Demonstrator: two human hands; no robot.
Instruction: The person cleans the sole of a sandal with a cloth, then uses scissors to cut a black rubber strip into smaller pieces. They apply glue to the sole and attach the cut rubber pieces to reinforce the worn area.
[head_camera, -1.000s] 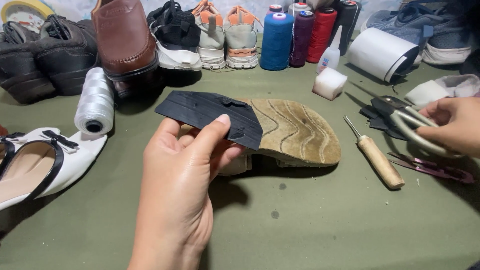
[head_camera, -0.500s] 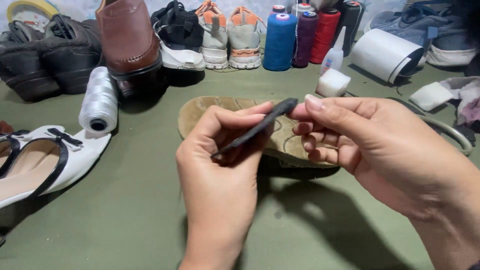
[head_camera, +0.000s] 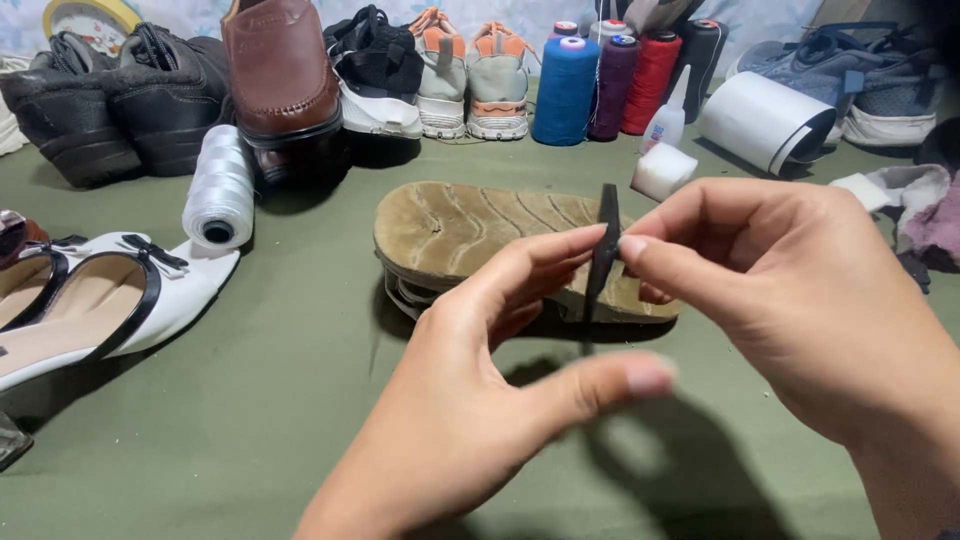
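Centre frame, the left hand (head_camera: 470, 400) and right hand (head_camera: 790, 290) pinch the thin black rubber sole piece (head_camera: 603, 250) edge-on, fingers closed on its faces, above the upturned worn tan sandal sole (head_camera: 480, 235). It looks light and bendy, best gripped by the flat sides near the edge.

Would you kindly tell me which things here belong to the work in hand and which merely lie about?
In hand: thin black rubber sole piece, pinched by left hand and right hand; upturned tan worn sandal.

Lying about: white thread cone, blue thread spool, brown leather loafer, white bow-trimmed flat.
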